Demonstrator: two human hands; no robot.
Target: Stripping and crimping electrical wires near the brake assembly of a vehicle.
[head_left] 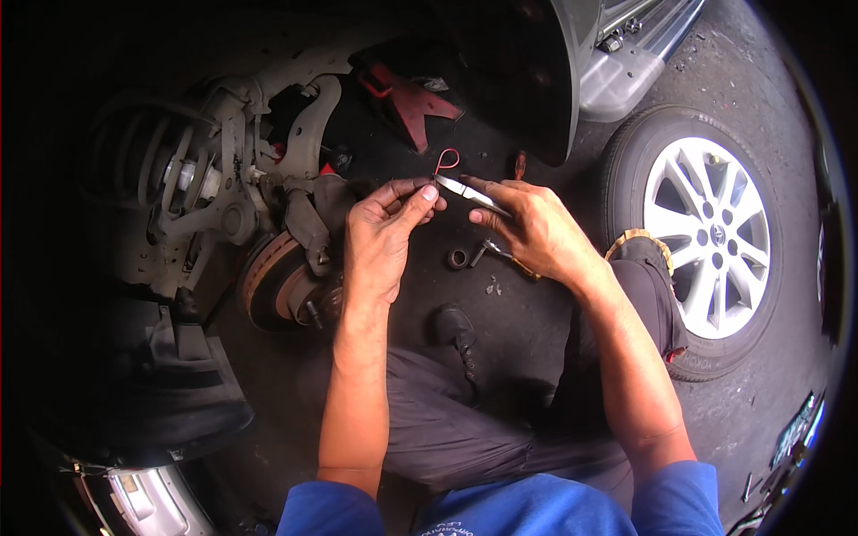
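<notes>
My left hand (380, 232) is closed in a pinch on a thin red wire (439, 164), whose bent loop sticks up past the fingertips. My right hand (550, 232) is wrapped round silver pliers (474, 193). The plier jaws meet the wire right beside my left thumb, and the fingers hide the wire's lower end. Both hands are raised over the dark floor, in front of my bent legs.
At left are a rusty brake disc (266, 281), suspension arm (234, 179) and coil spring (170, 165). Beyond my hands stands a red jack stand (413, 105). A socket (458, 259) and ratchet (511, 259) lie below my hands. A wheel (666, 214) lies at right.
</notes>
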